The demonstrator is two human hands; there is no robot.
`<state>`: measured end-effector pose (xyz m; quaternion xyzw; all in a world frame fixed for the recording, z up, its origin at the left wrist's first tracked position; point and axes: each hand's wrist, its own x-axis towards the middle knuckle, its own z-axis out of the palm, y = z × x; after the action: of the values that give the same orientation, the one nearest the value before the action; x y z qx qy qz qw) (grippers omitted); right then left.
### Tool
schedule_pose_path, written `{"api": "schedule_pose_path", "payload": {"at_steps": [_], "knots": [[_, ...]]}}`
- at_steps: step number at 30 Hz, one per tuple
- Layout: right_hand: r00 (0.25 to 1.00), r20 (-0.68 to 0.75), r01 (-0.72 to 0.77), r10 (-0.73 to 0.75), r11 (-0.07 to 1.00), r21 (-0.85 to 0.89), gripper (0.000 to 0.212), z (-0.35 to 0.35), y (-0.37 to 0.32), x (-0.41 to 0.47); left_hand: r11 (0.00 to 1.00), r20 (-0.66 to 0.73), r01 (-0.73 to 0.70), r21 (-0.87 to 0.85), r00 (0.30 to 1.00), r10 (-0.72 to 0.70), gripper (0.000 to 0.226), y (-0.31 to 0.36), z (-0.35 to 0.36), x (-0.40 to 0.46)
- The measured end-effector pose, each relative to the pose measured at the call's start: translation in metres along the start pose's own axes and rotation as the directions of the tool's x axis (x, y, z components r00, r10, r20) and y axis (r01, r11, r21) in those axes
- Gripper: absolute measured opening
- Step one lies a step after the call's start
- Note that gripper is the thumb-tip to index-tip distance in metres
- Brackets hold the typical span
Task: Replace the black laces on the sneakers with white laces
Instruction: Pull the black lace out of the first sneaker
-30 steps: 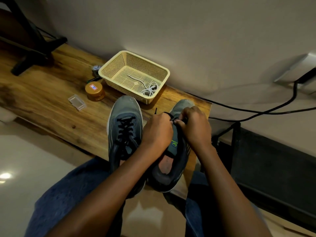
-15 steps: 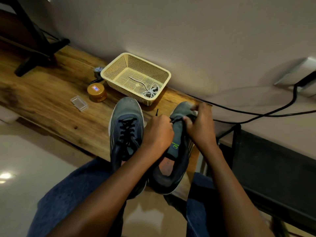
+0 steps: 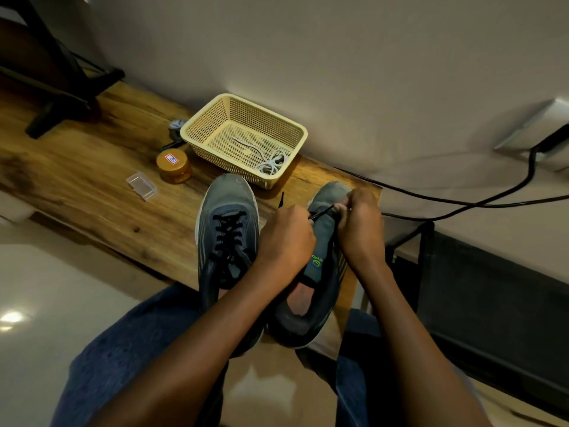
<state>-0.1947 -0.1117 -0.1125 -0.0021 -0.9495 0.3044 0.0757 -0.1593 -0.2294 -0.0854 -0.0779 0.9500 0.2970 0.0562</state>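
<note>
Two grey sneakers stand on the wooden table edge. The left sneaker [image 3: 226,223] still carries its black laces. On the right sneaker [image 3: 323,241], my left hand [image 3: 286,238] grips the shoe's upper at the eyelets with curled fingers. My right hand [image 3: 358,223] pinches the black lace [image 3: 320,213], which runs taut between both hands near the toe. A loose lace tip [image 3: 281,198] pokes up behind my left hand. White laces [image 3: 271,161] lie coiled in the cream basket [image 3: 197,140] beyond the shoes.
An amber jar [image 3: 173,165] and a small clear plastic box [image 3: 141,185] sit left of the basket. Black stand legs [image 3: 70,97] occupy the table's far left. Black cables [image 3: 462,198] run along the wall to the right, above a dark frame [image 3: 431,241].
My right hand has moved forward toward the toe of the right sneaker, drawing the black lace out taut. My left hand stays on the shoe.
</note>
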Motion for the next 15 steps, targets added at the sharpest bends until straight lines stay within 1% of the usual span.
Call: {"api": "schedule_pose_path", "payload": {"at_steps": [2,5,7,8,12,15], "knots": [[1.0,-0.017,-0.02,0.021,0.999,0.038,0.007,0.0003,0.0016,0.0007,1.0,-0.001,0.004,0.007,1.0,-0.004,0.02,-0.0013,0.0002,0.0],[0.994,0.093,0.047,-0.053,0.997,0.068,0.017,0.0003,0.0009,0.0011,1.0,0.001,0.004,-0.003,1.0,-0.004,0.019,-0.0041,0.0007,0.0007],[0.981,0.164,0.106,-0.106,0.994,0.007,0.024,-0.0006,-0.0003,0.0004,1.0,0.003,-0.001,-0.012,1.0,0.001,0.019,-0.0047,0.0006,0.0011],[0.977,0.175,0.127,-0.119,0.991,-0.034,0.024,-0.0001,-0.0011,0.0001,1.0,0.003,0.0,-0.015,1.0,0.0,0.018,-0.0047,0.0004,0.0013],[0.984,0.125,0.14,-0.124,0.982,-0.124,0.017,0.0025,-0.0028,0.0,1.0,0.008,0.01,-0.011,1.0,-0.01,0.018,-0.0035,-0.0003,0.0026],[0.996,0.054,0.081,-0.077,0.994,-0.076,0.014,0.0018,-0.0005,0.0009,1.0,0.013,0.016,-0.007,1.0,-0.016,0.019,-0.0037,-0.0009,0.0032]]}}
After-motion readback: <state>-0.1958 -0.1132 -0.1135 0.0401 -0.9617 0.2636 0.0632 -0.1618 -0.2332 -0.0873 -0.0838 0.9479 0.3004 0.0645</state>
